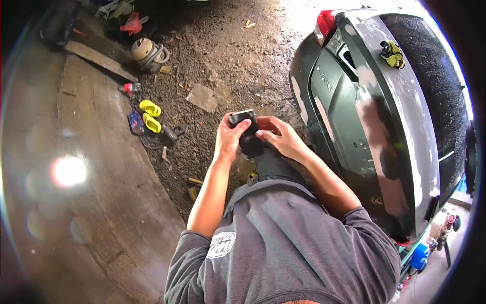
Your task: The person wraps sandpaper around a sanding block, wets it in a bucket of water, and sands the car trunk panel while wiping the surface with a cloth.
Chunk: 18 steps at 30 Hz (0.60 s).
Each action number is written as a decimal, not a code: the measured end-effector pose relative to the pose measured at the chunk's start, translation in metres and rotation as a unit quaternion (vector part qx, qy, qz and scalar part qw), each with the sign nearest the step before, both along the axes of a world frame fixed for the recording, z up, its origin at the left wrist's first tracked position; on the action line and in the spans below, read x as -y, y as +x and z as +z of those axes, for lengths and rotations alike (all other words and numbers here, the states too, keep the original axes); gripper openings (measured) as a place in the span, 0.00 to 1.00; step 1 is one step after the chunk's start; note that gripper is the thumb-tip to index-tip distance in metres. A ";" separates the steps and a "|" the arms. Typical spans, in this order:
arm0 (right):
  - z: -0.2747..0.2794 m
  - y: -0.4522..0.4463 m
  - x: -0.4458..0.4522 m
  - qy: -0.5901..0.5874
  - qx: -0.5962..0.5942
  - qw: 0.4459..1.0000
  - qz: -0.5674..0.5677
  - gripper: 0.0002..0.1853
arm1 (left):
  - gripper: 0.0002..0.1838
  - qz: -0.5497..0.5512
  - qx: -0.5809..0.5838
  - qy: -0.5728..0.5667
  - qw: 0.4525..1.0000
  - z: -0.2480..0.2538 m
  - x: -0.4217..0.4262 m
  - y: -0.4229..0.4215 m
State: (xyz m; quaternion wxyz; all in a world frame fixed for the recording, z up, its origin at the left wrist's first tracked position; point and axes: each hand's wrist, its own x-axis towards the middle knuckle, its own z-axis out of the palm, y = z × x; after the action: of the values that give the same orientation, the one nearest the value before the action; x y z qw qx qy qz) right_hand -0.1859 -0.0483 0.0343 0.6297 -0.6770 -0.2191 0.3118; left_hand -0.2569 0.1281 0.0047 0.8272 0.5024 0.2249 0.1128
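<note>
In front of my waist, my left hand [231, 136] is closed around a black block-shaped object [250, 145] with a pale top edge, its thumb lying across the upper face. My right hand [280, 136] grips the same object from the right side, fingers curled behind it and thumb against its edge. What exactly the object is cannot be made out. To my right stands the rear of a dark car [336, 109] with grey and pinkish patches on its paint. Yellow-green gloves [392, 54] lie on its trunk lid, apart from both hands.
Yellow clogs [150, 115], a bottle with a red label [132, 87] and a beige canister with a hose [144, 50] sit on the rough, wet ground to the left. A flat square sheet [202, 98] lies ahead. A wooden wall [96, 152] borders the left side.
</note>
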 end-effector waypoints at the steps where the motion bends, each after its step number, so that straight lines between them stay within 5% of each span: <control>1: 0.001 0.012 -0.009 0.025 -0.017 0.999 -0.021 0.24 | 0.17 -0.005 0.010 -0.004 1.000 0.003 0.001 0.020; 9: 0.005 0.170 -0.025 0.045 -0.209 0.971 -0.106 0.13 | 0.24 -0.099 0.024 0.009 0.995 0.024 -0.031 0.177; 14: 0.016 0.249 -0.024 0.105 -0.290 0.941 -0.142 0.09 | 0.19 -0.012 -0.006 0.209 0.978 0.034 -0.062 0.244; 18: 0.002 0.288 -0.041 0.146 -0.252 0.938 -0.186 0.10 | 0.16 -0.069 -0.015 0.263 0.962 0.037 -0.054 0.276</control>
State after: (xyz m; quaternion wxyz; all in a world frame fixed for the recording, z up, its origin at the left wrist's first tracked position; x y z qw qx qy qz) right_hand 0.1025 -0.0075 0.0365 0.8031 -0.5054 0.0330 0.3138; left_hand 0.0195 0.1818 0.0419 0.6683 0.7181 0.1646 0.1030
